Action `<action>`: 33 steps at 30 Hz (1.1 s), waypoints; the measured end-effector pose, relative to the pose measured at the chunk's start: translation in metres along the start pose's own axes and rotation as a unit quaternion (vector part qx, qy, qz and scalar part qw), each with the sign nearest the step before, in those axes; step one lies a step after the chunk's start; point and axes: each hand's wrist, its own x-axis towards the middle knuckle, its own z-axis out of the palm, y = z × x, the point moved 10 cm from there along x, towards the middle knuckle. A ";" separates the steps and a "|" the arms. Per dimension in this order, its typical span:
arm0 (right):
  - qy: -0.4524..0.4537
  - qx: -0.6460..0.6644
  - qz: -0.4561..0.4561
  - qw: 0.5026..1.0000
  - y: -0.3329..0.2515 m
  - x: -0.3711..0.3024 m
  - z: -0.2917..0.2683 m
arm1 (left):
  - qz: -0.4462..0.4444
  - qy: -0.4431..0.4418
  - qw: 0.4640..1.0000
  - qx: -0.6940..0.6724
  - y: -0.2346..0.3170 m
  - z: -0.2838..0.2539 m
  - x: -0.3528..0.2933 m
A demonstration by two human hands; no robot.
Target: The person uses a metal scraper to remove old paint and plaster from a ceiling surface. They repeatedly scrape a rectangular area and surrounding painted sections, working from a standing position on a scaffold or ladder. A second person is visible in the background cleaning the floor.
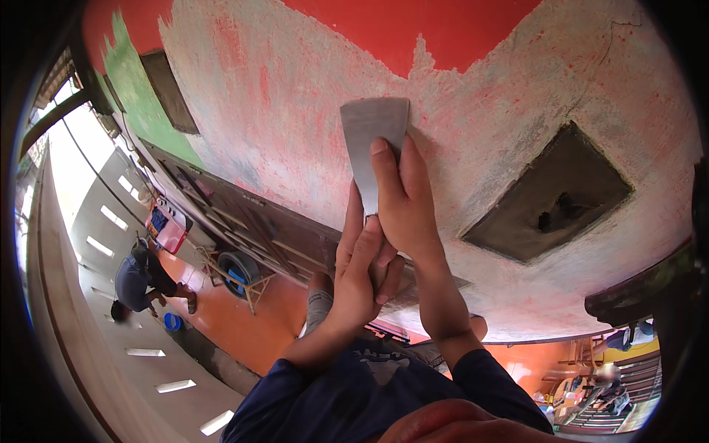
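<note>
A wide, flat metal scraper (376, 118) points up in front of a painted wall (281, 96). My left hand (358, 277) is closed around its lower end, thumb up; the handle is mostly hidden in my hands. Higher up, my right hand (406, 203) grips the scraper too, with one digit lying flat on the blade. The blade's broad edge is at the wall; I cannot tell whether it touches. Red paint (421, 29) with a ragged border covers the wall above the blade. Around it the surface is pale and patchy, with pink traces.
Right of my hands is a dark rectangular recess (509, 221) with a hole. Green paint (136, 88) and another dark panel (168, 90) show at left. Below left, a person (136, 280) bends near a blue bucket (173, 322); a black tub (236, 272) stands nearby. More people appear lower right.
</note>
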 end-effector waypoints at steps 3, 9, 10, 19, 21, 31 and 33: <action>-0.007 0.051 0.007 0.999 -0.017 0.012 0.002 | 0.005 0.024 1.000 -0.007 0.018 0.005 0.000; -0.002 0.094 0.053 0.994 -0.025 0.013 0.006 | 0.016 0.013 1.000 0.005 0.032 0.016 -0.005; 0.002 0.095 0.053 0.994 -0.025 0.014 0.005 | 0.022 0.025 0.999 0.013 0.033 0.016 -0.006; -0.019 0.074 0.067 0.995 -0.020 0.020 0.006 | 0.061 -0.014 0.998 0.025 0.038 0.026 -0.003; 0.000 0.090 0.059 0.994 -0.023 0.022 0.004 | 0.054 -0.014 0.998 0.033 0.038 0.025 -0.001; 0.013 0.113 0.035 0.993 -0.036 0.030 0.003 | 0.056 0.003 0.997 0.056 0.045 0.026 0.003; 0.011 0.115 0.031 0.993 -0.036 0.028 0.003 | 0.058 0.006 0.997 0.045 0.044 0.026 0.001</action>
